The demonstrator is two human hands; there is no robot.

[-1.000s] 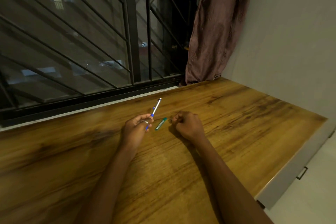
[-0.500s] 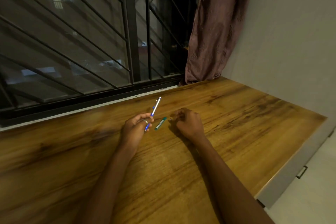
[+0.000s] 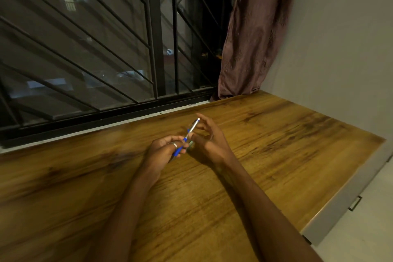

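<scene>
My left hand (image 3: 163,151), with a ring on one finger, grips the blue lower part of a blue and silver pen (image 3: 190,132). The pen slants up and away over the wooden tabletop (image 3: 276,144). My right hand (image 3: 209,141) is up against the pen's silver upper half, with the index fingertip at the top end and the thumb on the barrel. A small green tube (image 3: 191,145) lies on the wood between my hands, mostly hidden by them.
A barred window (image 3: 95,49) runs along the far edge of the tabletop. A dusky pink curtain (image 3: 253,34) hangs at the back right beside a plain wall. The tabletop's right edge drops to a white cabinet front with a handle (image 3: 355,203).
My right hand lifted off the wood, where it rested as a curled fist, and moved left and up to the pen's upper end. My left hand keeps its hold on the pen.
</scene>
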